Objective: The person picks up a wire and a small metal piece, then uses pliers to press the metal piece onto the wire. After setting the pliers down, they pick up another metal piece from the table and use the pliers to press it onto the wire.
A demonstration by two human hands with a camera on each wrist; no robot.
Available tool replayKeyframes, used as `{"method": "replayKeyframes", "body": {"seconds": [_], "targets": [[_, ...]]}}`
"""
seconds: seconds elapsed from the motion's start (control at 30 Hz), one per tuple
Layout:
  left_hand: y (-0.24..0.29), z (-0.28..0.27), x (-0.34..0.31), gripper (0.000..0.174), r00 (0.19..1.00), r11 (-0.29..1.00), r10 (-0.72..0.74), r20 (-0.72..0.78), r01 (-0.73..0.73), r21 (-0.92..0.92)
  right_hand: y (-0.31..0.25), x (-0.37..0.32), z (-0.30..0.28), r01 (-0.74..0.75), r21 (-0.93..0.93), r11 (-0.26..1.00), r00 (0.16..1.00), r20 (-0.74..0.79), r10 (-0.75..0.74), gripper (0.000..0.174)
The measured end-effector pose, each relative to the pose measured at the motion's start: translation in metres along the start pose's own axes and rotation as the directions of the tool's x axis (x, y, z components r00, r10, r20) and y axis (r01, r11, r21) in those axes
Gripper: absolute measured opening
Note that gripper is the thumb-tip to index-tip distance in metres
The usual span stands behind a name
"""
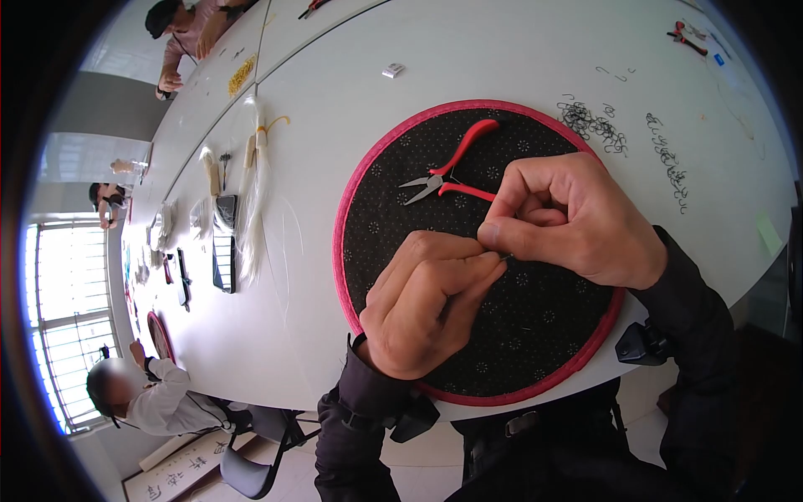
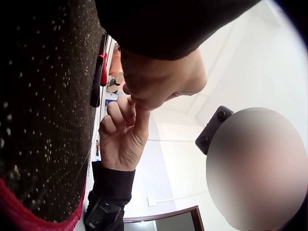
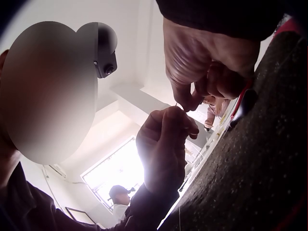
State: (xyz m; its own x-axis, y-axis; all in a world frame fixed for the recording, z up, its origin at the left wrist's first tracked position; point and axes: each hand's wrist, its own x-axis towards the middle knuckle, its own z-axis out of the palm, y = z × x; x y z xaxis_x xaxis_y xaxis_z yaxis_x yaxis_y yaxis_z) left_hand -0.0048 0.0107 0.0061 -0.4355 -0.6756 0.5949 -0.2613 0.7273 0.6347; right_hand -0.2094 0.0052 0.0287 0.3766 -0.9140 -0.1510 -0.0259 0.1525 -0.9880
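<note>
Both hands meet above a round black mat with a red border. My left hand pinches a tiny thin fish hook between thumb and fingertips; most of it is hidden. Close against it, my right hand pinches with thumb and curled forefinger at what looks like fine fishing line, mostly covered by the fingers. In the right wrist view a hair-thin strand shows where the fingertips meet. Red-handled pliers lie with jaws apart on the mat, beyond the hands.
Dark fish hooks lie in a tangled heap and a row beyond the mat's right side. A bundle of pale line and a phone lie to the left. Red-handled cutters are far right. Other people sit around the table.
</note>
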Motion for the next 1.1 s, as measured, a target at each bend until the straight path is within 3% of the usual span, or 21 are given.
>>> {"method": "replayKeyframes", "body": {"seconds": [0.93,1.1], "targets": [[-0.0040,-0.0016,-0.0003,0.022,0.999,0.999,-0.030,-0.025,0.029,-0.016,0.0045,0.0008,-0.0023,0.019,-0.049,0.999,1.000,0.010,-0.019,0.019],[-0.0039,-0.0019,-0.0006,0.022,0.999,0.999,-0.031,-0.024,0.030,-0.026,0.0068,0.0016,0.0022,0.035,0.023,0.999,0.999,0.008,-0.035,0.017]]}}
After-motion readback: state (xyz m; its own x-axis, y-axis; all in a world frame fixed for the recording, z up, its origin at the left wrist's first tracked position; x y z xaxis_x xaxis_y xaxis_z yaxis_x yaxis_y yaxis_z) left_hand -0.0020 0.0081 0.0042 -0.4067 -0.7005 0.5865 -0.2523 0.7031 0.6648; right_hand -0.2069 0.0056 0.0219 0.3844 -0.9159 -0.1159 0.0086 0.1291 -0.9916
